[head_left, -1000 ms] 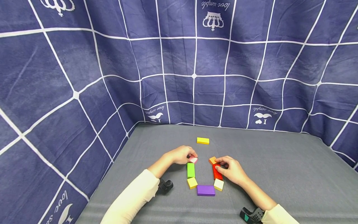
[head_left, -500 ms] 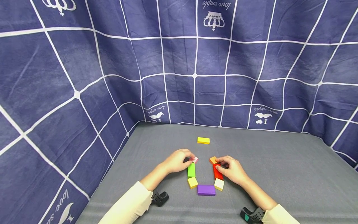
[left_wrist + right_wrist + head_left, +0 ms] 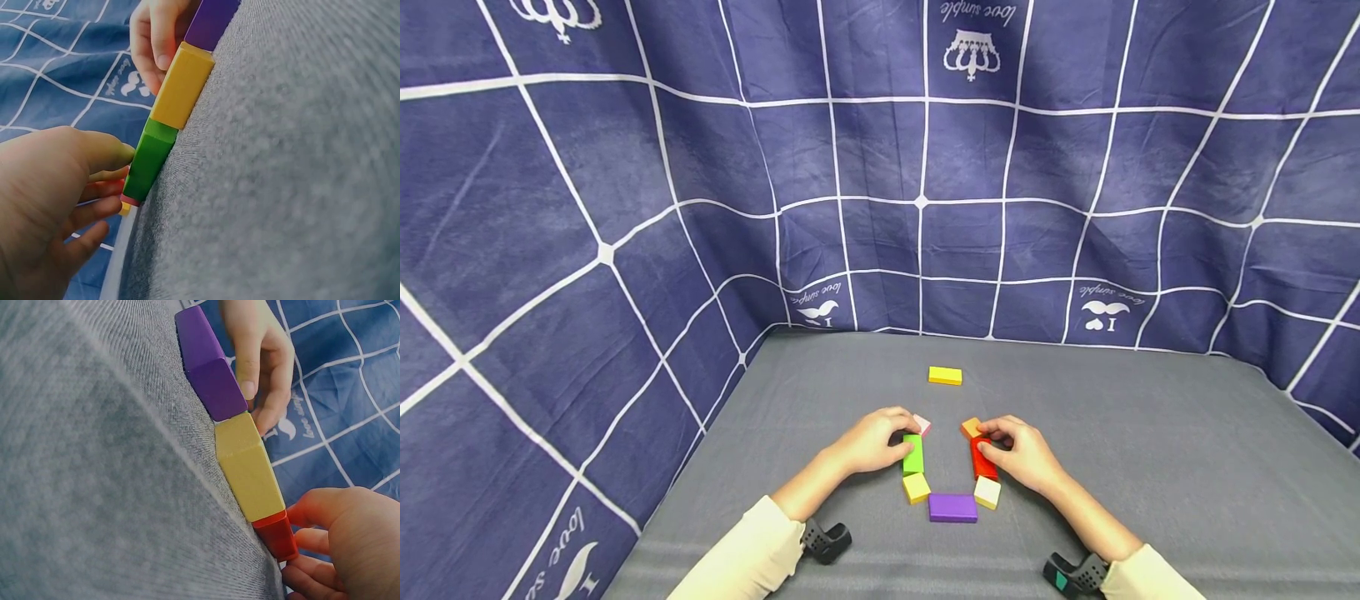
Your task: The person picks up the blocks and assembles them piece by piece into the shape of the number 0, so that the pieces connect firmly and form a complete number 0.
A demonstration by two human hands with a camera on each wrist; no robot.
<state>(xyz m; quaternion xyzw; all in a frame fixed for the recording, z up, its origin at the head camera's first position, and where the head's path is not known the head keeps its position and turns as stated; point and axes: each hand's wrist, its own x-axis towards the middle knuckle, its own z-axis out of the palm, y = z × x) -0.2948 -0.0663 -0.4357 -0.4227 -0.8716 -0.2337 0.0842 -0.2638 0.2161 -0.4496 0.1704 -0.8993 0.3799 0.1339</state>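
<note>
Toy blocks lie in a U shape. My left hand (image 3: 871,440) holds the green block (image 3: 913,457) at its left side, thumb on the block and fingertips at its far end beside a pink block (image 3: 923,426). On the other side my right hand (image 3: 1026,457) grips the red block (image 3: 984,461) with the thumb, its forefinger reaching to an orange block (image 3: 971,427). A yellow block (image 3: 183,87) adjoins the green one, a cream block (image 3: 250,469) the red one. A purple block (image 3: 953,508) forms the near side.
Beyond the U a separate yellow block (image 3: 945,376) lies on the grey cloth-covered table (image 3: 1150,450). A blue curtain (image 3: 1052,167) with white grid lines hangs behind and at the left. Black wrist devices sit on both forearms.
My left hand has let go of the pink block and come back toward me onto the green one. The right hand and the blocks stay where they were.
</note>
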